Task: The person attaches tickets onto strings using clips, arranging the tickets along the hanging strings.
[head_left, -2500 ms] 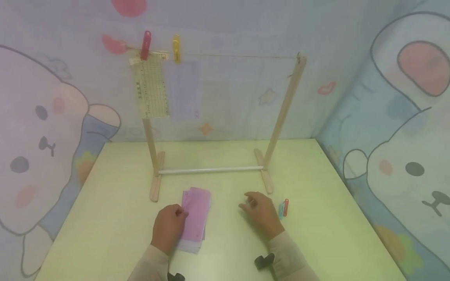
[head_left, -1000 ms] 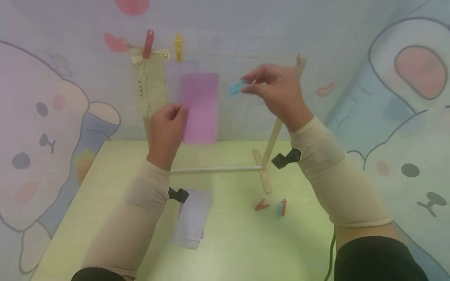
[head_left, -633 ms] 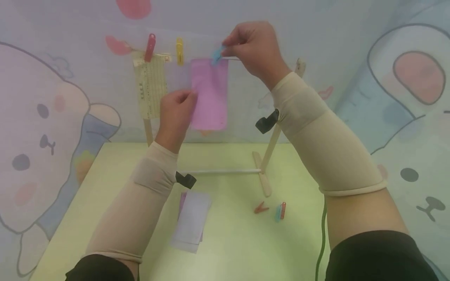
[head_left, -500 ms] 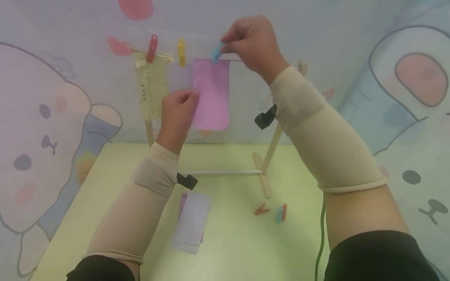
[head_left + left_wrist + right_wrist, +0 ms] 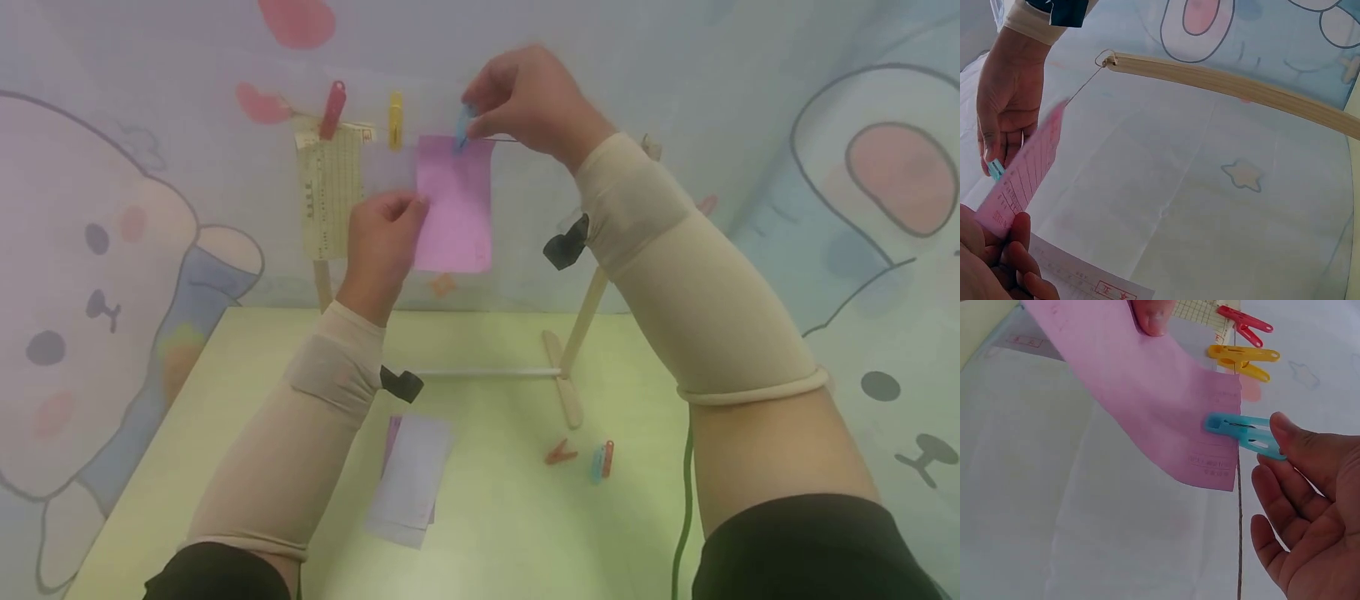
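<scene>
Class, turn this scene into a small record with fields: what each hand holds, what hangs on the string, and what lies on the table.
Left hand: pinches the pink paper slip by its left edge
Right hand: holds a light-blue clothespin across the slip's top edge, at the string
Hanging, far left: yellowish gridded slip, red clothespin
Hanging, next: pale lilac slip, yellow clothespin
On the table: loose pile of slips, pale ones over pink; orange-red clothespin by itself; second light-blue clothespin beside a second red clothespin

The head view looked forward and down across the desk (image 5: 510, 533); nearer wrist views shared the pink paper (image 5: 457, 221) from opposite sides.
</scene>
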A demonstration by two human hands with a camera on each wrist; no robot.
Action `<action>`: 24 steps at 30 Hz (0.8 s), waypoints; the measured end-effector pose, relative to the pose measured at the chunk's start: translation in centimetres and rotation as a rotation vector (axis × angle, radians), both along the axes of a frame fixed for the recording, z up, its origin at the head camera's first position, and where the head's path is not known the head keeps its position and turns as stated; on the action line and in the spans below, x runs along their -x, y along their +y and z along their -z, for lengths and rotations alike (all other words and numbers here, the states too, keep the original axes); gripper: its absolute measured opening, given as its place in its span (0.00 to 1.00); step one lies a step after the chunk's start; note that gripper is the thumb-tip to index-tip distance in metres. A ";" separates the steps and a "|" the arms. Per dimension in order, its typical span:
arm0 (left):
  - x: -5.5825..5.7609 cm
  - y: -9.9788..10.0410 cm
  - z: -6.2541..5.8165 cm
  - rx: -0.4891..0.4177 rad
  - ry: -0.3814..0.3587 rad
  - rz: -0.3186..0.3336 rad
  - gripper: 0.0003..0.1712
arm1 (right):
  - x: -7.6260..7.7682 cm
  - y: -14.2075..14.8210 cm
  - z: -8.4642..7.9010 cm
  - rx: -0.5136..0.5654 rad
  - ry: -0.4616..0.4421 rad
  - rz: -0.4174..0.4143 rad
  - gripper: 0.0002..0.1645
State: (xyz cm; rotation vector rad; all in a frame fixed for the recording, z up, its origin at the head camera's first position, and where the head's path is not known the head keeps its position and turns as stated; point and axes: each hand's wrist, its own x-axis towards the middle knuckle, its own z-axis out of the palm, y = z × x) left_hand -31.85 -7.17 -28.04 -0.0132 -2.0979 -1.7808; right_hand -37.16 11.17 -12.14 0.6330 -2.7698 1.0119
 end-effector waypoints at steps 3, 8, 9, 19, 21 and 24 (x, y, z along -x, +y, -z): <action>0.1 -0.1 0.1 0.014 0.002 -0.001 0.16 | -0.1 0.4 0.3 0.020 -0.013 -0.026 0.26; 0.1 -0.2 0.5 0.018 0.017 0.014 0.17 | 0.1 1.3 1.0 0.010 0.021 -0.058 0.36; 0.1 -0.3 0.7 0.024 0.024 0.016 0.17 | 0.1 1.5 1.1 0.006 0.029 -0.056 0.38; -2.5 -1.6 5.5 0.207 0.219 -0.128 0.15 | -4.3 6.2 6.5 0.145 0.440 0.015 0.23; -3.6 -1.9 7.6 0.234 0.233 -0.152 0.14 | -5.5 7.8 9.9 0.184 0.507 -0.026 0.19; -5.5 -2.1 11.8 0.271 0.175 -0.163 0.12 | -7.3 10.4 16.3 0.187 0.446 -0.070 0.16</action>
